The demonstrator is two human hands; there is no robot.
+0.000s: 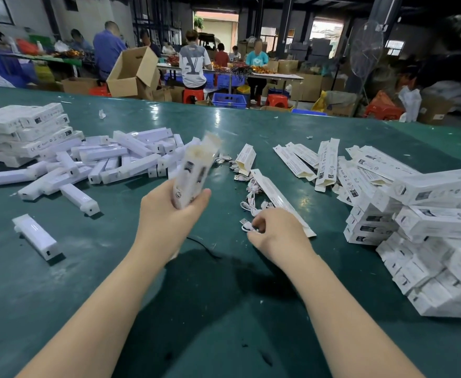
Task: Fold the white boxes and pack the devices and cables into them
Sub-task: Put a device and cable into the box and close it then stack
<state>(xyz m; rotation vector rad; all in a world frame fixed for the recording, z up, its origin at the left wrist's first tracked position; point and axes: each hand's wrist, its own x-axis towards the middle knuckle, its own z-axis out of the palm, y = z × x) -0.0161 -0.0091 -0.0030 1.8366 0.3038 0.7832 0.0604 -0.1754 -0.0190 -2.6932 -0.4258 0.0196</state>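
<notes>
My left hand [169, 211] grips an upright white box [195, 170], blurred, its top end open. My right hand [275, 233] pinches a coiled white USB cable [247, 226] on the green table [196, 309]. More white cables [251, 197] lie in a loose bunch just beyond it, beside a flat unfolded box [278, 199]. White bar-shaped devices [120, 162] lie heaped at the left, and one device [37, 237] lies apart, nearer me.
Flat unfolded boxes [324, 165] are spread at the centre right. Packed white boxes [428, 236] are piled at the right edge, and another stack [22, 132] sits far left. Beyond the table, people sit at benches among cardboard cartons [132, 73] and red stools.
</notes>
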